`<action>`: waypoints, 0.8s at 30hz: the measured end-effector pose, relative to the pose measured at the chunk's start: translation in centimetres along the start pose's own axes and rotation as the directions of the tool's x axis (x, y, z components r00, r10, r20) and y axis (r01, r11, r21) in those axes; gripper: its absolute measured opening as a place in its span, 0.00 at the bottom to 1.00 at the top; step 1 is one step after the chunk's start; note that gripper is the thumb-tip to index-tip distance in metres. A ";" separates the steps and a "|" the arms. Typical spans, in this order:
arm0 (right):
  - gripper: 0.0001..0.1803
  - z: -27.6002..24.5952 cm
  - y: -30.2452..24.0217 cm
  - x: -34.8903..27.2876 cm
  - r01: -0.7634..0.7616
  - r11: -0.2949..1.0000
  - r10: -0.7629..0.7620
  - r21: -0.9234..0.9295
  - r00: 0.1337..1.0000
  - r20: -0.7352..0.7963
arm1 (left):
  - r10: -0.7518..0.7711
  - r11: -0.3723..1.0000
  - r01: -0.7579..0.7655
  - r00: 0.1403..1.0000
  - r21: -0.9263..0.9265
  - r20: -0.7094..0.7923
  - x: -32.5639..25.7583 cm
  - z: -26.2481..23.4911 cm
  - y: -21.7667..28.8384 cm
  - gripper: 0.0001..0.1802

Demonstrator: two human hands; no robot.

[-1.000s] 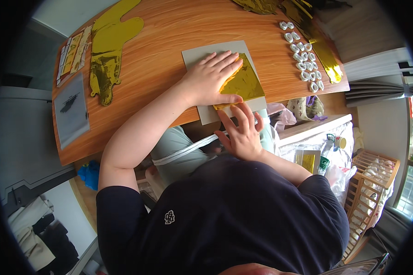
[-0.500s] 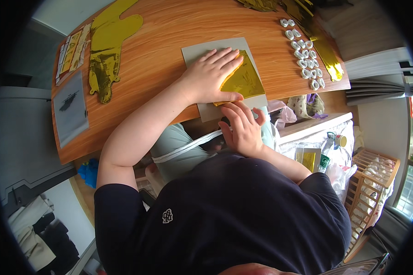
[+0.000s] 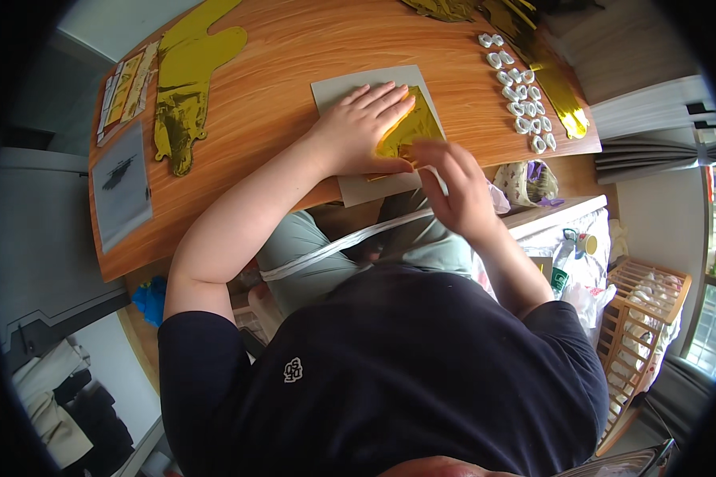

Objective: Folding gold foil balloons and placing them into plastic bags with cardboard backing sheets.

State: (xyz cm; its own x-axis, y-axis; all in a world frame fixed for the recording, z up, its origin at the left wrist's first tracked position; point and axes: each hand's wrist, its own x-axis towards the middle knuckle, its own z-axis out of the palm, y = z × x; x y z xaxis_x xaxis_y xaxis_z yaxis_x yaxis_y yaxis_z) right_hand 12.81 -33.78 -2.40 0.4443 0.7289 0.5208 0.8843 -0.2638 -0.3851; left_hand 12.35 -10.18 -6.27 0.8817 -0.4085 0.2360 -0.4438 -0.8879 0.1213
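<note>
A flat piece of gold foil (image 3: 426, 119), apparently folded, lies on a grey card (image 3: 422, 73) near the front edge of the table. My left hand (image 3: 359, 131) rests palm down on the foil's left part, fingers stretched out, hiding much of it. Over the lower right of the foil is my right hand (image 3: 465, 187), slightly blurred, with curved fingers and the thumb apart from them. I see nothing in it; whether its fingertips touch the foil I cannot tell.
Flat gold foil balloon (image 3: 187, 79) and a clear plastic sleeve (image 3: 123, 187) lie on the left of the wooden table (image 3: 278, 87). Rows of small white coils (image 3: 521, 93) and more gold foil (image 3: 561, 99) are at the right. A bottle (image 3: 563, 266) stands beside the table.
My right hand has risen from below the card's front edge, up and rightward over the lower right of the foil. My left hand stays flat on the foil.
</note>
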 end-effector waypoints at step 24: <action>0.32 4.3 3.2 5.2 -0.048 0.995 0.047 -0.085 0.999 -0.021 | -0.019 0.986 0.043 0.988 -0.158 0.152 0.8 -2.3 0.7 0.61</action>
State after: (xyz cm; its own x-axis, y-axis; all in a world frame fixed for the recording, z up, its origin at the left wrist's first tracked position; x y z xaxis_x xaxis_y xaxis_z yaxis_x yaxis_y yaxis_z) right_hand 17.28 -28.15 -4.19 0.4881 0.7021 0.5185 0.8708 -0.3513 -0.3441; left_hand 12.36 -10.59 -3.75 0.9040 -0.4193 0.0840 -0.4251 -0.8599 0.2824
